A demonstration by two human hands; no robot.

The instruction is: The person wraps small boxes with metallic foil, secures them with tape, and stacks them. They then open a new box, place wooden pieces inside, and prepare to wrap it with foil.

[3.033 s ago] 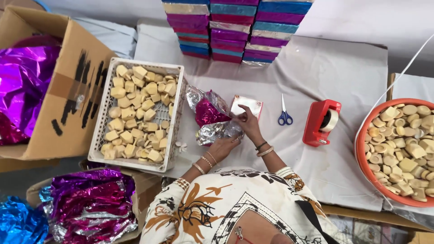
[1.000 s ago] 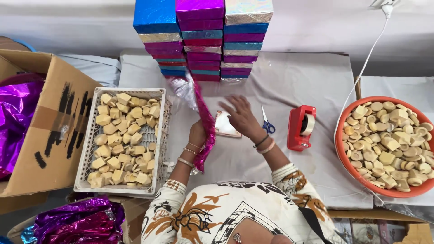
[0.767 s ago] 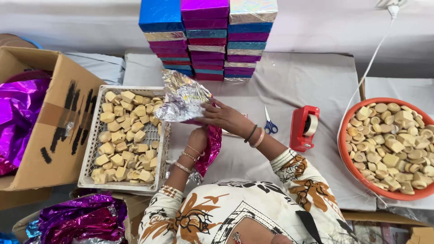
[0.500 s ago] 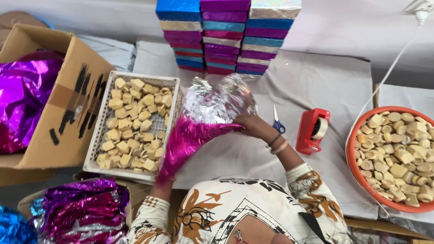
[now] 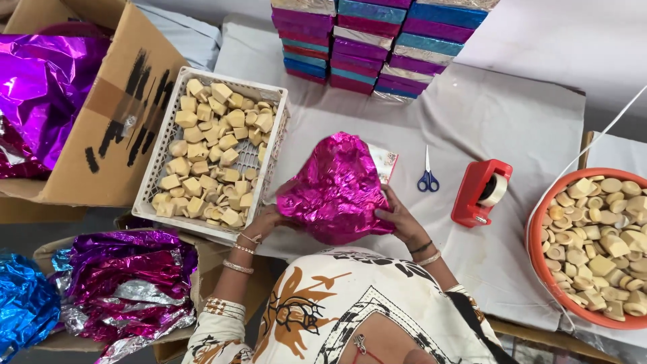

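Both hands hold a crinkled sheet of shiny magenta foil [image 5: 337, 189], spread pink side up over the white cloth in front of me. My left hand [image 5: 264, 220] grips its left edge near the crate corner. My right hand [image 5: 399, 220] pinches its lower right edge. A small flat box [image 5: 385, 162] peeks out from behind the foil's upper right side, mostly hidden by it.
A white plastic crate [image 5: 273, 162] of tan blocks stands at left. Red scissors-side tape dispenser [image 5: 480, 193] and blue-handled scissors [image 5: 426, 175] lie at right, beside an orange tub [image 5: 539, 222] of tan pieces. Stacked foil-wrapped boxes [image 5: 377, 47] stand behind. Cardboard boxes [image 5: 128, 114] of foil sheets sit at left.
The foil sheet was lifted and flipped in the air, silver side showing; now it is spread magenta side up and lowered toward the cloth, one hand on each side.
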